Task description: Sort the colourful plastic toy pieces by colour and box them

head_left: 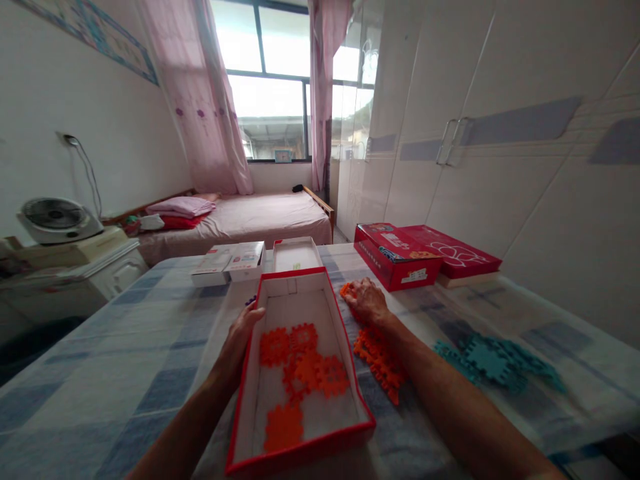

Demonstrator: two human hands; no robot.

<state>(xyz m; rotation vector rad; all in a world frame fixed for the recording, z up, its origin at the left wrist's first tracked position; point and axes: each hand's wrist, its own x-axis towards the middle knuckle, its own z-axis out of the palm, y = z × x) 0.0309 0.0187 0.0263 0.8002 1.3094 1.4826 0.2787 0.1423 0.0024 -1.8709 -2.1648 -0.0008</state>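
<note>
A shallow red-edged box (361, 408) with a white inside lies lengthwise before me. Several orange gear-edged plastic pieces (309, 372) are spread on its floor. My left hand (246, 321) grips the box's left wall, its thumb over the rim and its other fingers hidden outside. To the right of the box, my right hand (367, 301) curls over orange gear-edged pieces on the tablecloth; its fingertips close on one orange piece (345, 290). More orange pieces (381, 367) lie in a row below that wrist. Dark purple pieces (251, 301) show just behind my left hand.
Teal gear-edged pieces (493, 360) lie in a heap to the right of my right forearm. Red boxes (397, 257) stand at the back right. White boxes (227, 263) and a white tray-like box (296, 255) stand along the far edge of the checked tablecloth (150, 347).
</note>
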